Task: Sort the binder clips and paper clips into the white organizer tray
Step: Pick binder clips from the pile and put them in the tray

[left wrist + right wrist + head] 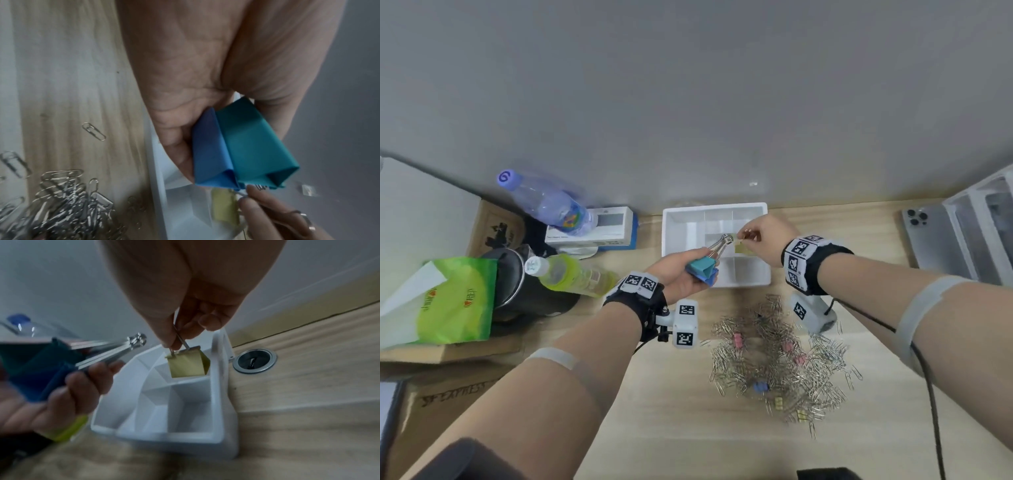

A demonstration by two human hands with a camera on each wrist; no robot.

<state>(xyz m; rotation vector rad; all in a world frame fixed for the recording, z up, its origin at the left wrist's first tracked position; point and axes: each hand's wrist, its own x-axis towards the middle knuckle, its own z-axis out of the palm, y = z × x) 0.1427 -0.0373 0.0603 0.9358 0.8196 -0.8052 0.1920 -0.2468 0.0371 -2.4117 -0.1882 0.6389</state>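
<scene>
At the far left of the head view a brown cardboard box [445, 394] is showing the print "SF EXPRESS", and a green tissue pack [453, 301] is lying on top of it; the pack's small lettering is too blurred to read. Beside these a black kettle [517, 284] is standing, with a yellow-green bottle [575, 274] leaning against it and a clear bottle with a purple cap [544, 198] tilting over a white and blue box [599, 229].

The left hand [681, 270] is gripping two large binder clips, one teal [700, 265] and one blue [705, 277], with their silver handles pointing toward the white organizer tray [671, 240]. The left wrist view is showing what the head view is not: the two clips pressed side by side, teal [252, 146] against blue [209, 154], between palm and thumb.

The right hand [763, 236] is pinching the wire handle of a yellow binder clip [741, 248]. Only the right wrist view is making clear that this clip [187, 365] is hanging over a far compartment of the tray [218, 402], and that a round metal grommet [255, 361] is set in the wooden desk [308, 378] just beyond.

Near the person, a heap of silver paper clips [774, 359] with small pink, blue and yellow binder clips mixed in is lying on the desk. At the far right a grey phone [928, 233] is lying face down beside a clear drawer unit [983, 222].
</scene>
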